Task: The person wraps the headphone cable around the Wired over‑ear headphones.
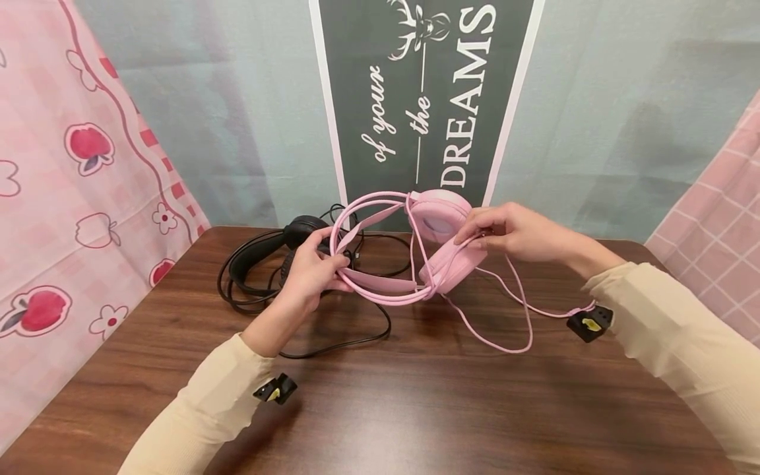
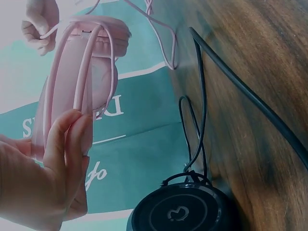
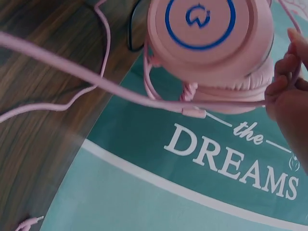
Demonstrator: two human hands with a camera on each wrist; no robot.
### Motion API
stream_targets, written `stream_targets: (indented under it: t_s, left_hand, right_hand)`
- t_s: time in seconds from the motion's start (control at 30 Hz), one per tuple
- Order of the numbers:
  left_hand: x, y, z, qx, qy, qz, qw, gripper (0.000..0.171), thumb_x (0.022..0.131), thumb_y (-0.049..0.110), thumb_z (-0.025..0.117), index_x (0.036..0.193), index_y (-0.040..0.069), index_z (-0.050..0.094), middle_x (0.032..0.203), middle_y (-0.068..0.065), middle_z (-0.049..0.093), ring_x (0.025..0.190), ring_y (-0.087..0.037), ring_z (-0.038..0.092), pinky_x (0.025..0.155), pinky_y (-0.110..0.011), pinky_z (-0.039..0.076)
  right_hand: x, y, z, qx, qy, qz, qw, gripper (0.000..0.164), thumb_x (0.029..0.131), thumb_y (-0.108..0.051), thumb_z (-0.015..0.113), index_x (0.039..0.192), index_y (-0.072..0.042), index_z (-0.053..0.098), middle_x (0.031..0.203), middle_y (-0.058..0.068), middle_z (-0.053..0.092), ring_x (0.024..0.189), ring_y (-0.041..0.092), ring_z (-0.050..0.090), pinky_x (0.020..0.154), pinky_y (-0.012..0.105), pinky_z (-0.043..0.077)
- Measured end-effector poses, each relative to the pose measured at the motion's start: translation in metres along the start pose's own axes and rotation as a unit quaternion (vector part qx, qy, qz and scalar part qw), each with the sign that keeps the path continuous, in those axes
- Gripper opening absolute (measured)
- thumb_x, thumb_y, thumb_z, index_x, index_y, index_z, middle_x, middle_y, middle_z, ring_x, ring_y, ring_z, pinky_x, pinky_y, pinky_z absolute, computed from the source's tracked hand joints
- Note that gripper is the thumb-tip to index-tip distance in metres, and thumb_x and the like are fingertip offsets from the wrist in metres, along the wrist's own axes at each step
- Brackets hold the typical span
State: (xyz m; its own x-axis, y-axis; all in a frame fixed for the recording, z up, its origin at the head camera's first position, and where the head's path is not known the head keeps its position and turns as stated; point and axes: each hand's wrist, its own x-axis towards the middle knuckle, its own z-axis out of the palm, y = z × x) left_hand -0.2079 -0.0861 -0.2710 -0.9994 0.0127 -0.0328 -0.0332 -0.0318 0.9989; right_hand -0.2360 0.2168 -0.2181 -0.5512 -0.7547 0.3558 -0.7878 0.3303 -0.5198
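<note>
One pale green cloth (image 1: 594,119) hangs behind the black headphones, and one wooden table (image 1: 475,402) lies beneath them. Two pink cloths flank the scene: the fruit-and-flower cloth (image 1: 59,218) left of the black headphones, the grid cloth (image 1: 721,244) far to their right. One dark green panel (image 1: 368,39), printed with one deer head and the words "of your", "the" and "DREAMS", stands behind and to their right. Two cream sleeves (image 1: 202,402) reach in from nearer the wearer.

There are two headsets. The pink headphones (image 1: 454,267), with two ear cups, are held up just right of the black headphones (image 1: 305,229), which rest on the table, partly hidden by the left hand (image 1: 309,270).

Of the two hands, the left grasps the pink headband, just in front of the black headphones; the right hand (image 1: 513,231), well to their right, pinches the pink cable (image 3: 103,85) beside one pink ear cup. Whether it also touches that cup, I cannot tell. The black cable (image 2: 255,94) trails from the black headphones. Two small black wrist devices (image 1: 276,389) sit nearer the wearer than the black headphones, and one pink plug (image 3: 31,223) lies to their right
</note>
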Motion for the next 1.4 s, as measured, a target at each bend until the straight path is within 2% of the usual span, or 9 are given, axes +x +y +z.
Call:
stream_targets:
  t_s: [0.07, 0.17, 0.37, 0.6, 0.83, 0.97, 1.1, 1.23, 1.4]
  left_hand:
    - [-0.001, -0.001, 0.0, 0.002, -0.004, -0.003, 1.0, 0.06, 0.079, -0.015, 0.048, 0.135, 0.005, 0.036, 0.072, -0.014, 0.046, 0.042, -0.015, 0.057, 0.044, -0.029, 0.054]
    - [-0.002, -0.003, -0.001, -0.003, -0.009, -0.014, 0.9999, 0.061, 0.079, -0.015, 0.047, 0.136, 0.005, 0.034, 0.076, -0.015, 0.045, 0.043, -0.015, 0.057, 0.045, -0.029, 0.054]
    - [-0.002, -0.005, -0.005, -0.003, -0.011, -0.028, 0.9995, 0.062, 0.08, -0.015, 0.047, 0.137, 0.005, 0.032, 0.08, -0.017, 0.043, 0.044, -0.015, 0.057, 0.044, -0.029, 0.054]
    - [-0.003, -0.007, -0.01, 0.007, -0.024, -0.037, 0.999, 0.062, 0.08, -0.014, 0.048, 0.137, 0.006, 0.033, 0.084, -0.018, 0.044, 0.044, -0.016, 0.056, 0.045, -0.03, 0.054]
    - [-0.005, -0.009, -0.015, -0.002, -0.033, -0.037, 0.9988, 0.061, 0.079, -0.015, 0.047, 0.135, 0.005, 0.035, 0.083, -0.018, 0.045, 0.045, -0.016, 0.056, 0.043, -0.029, 0.053]
    - [-0.005, -0.009, -0.016, -0.004, -0.041, -0.044, 0.9982, 0.061, 0.08, -0.015, 0.047, 0.136, 0.004, 0.034, 0.086, -0.018, 0.044, 0.045, -0.016, 0.056, 0.044, -0.03, 0.054]
    - [-0.005, -0.009, -0.018, -0.016, -0.045, -0.046, 0.9978, 0.061, 0.08, -0.015, 0.047, 0.136, 0.004, 0.033, 0.086, -0.018, 0.046, 0.047, -0.017, 0.057, 0.045, -0.031, 0.054]
    - [-0.006, -0.008, -0.019, -0.022, -0.046, -0.042, 0.9978, 0.061, 0.08, -0.015, 0.046, 0.136, 0.003, 0.032, 0.085, -0.018, 0.048, 0.048, -0.017, 0.058, 0.046, -0.031, 0.054]
    - [-0.006, -0.008, -0.019, -0.022, -0.044, -0.046, 0.9977, 0.06, 0.08, -0.015, 0.046, 0.136, 0.004, 0.032, 0.086, -0.018, 0.047, 0.049, -0.017, 0.058, 0.046, -0.031, 0.054]
  right_hand:
    - [-0.001, 0.001, -0.002, -0.001, -0.008, 0.006, 1.0, 0.026, 0.078, 0.015, 0.058, 0.092, -0.004, 0.069, 0.091, 0.002, 0.063, 0.086, 0.008, 0.054, 0.076, 0.015, 0.046]
    - [-0.004, 0.004, -0.003, -0.009, 0.002, 0.02, 1.0, 0.026, 0.077, 0.016, 0.058, 0.09, -0.005, 0.068, 0.088, 0.002, 0.062, 0.081, 0.01, 0.054, 0.071, 0.015, 0.045]
    - [-0.011, 0.01, -0.006, -0.045, 0.065, 0.085, 0.993, 0.016, 0.077, 0.008, 0.064, 0.088, -0.004, 0.066, 0.081, 0.002, 0.063, 0.072, 0.006, 0.054, 0.063, 0.014, 0.044]
    - [-0.017, 0.017, -0.014, -0.059, 0.13, 0.182, 0.973, 0.007, 0.081, -0.001, 0.067, 0.088, 0.0, 0.067, 0.074, 0.002, 0.061, 0.068, 0.005, 0.053, 0.06, 0.014, 0.042]
    - [-0.029, 0.026, -0.025, -0.052, 0.174, 0.284, 0.941, 0.017, 0.085, -0.014, 0.066, 0.095, -0.001, 0.067, 0.07, -0.001, 0.06, 0.067, 0.015, 0.053, 0.057, 0.02, 0.041]
    - [-0.035, 0.03, -0.032, -0.047, 0.174, 0.312, 0.933, 0.023, 0.084, -0.02, 0.067, 0.094, 0.001, 0.068, 0.066, -0.001, 0.06, 0.064, 0.013, 0.053, 0.055, 0.023, 0.039]
    - [-0.038, 0.029, -0.038, -0.092, 0.154, 0.329, 0.927, 0.031, 0.081, -0.031, 0.07, 0.093, -0.003, 0.071, 0.075, 0.002, 0.065, 0.069, 0.011, 0.052, 0.06, 0.023, 0.039]
    - [-0.038, 0.028, -0.042, -0.139, 0.143, 0.324, 0.925, 0.034, 0.077, -0.037, 0.072, 0.091, -0.005, 0.073, 0.084, 0.006, 0.068, 0.072, 0.008, 0.049, 0.063, 0.022, 0.038]
    - [-0.038, 0.026, -0.043, -0.136, 0.15, 0.334, 0.921, 0.033, 0.077, -0.034, 0.072, 0.087, -0.003, 0.072, 0.066, 0.006, 0.062, 0.056, 0.014, 0.053, 0.052, 0.024, 0.04]
